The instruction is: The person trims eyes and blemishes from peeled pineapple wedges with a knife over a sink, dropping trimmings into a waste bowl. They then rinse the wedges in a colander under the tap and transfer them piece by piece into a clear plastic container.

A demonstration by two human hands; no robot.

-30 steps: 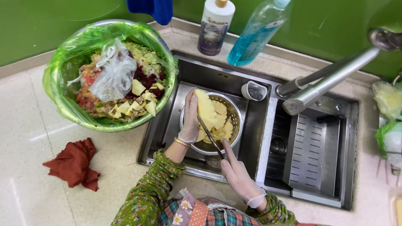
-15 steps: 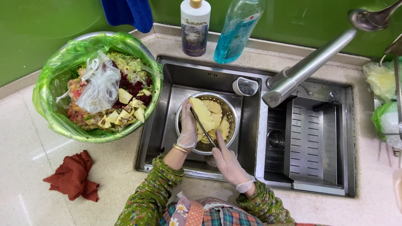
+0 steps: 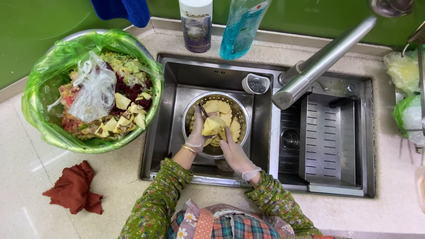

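Nearest the bottom edge of the frame, your floral sleeves reach up from a plaid apron toward the steel sink (image 3: 175, 115) set in the pale bench (image 3: 26, 177). Your left hand (image 3: 195, 135) and right hand (image 3: 235, 152), both in thin clear gloves, meet over a perforated metal colander (image 3: 241, 113) standing in the sink's left basin. The fingers of both hands are closed around a pale yellow peeled piece of fruit (image 3: 212, 126), held just above the colander at frame centre; it looks chunky, with flat cut faces. A dark thin blade or handle (image 3: 203, 110) shows just beside your left hand, but you cannot tell which hand grips it. More yellow pieces (image 3: 223, 108) lie in the colander under it.

At lower left a crumpled rust-red cloth (image 3: 73, 190) lies on the bench. Above it, a bowl lined with a green plastic bag (image 3: 48, 124) holds peelings and scraps with a crumpled clear bag on top.

Along the top edge stand a white cylindrical bottle (image 3: 195, 22) with a dark label and, just right of it, a tilted translucent teal bottle (image 3: 241, 28). A blue cloth (image 3: 126, 9) hangs at upper left.
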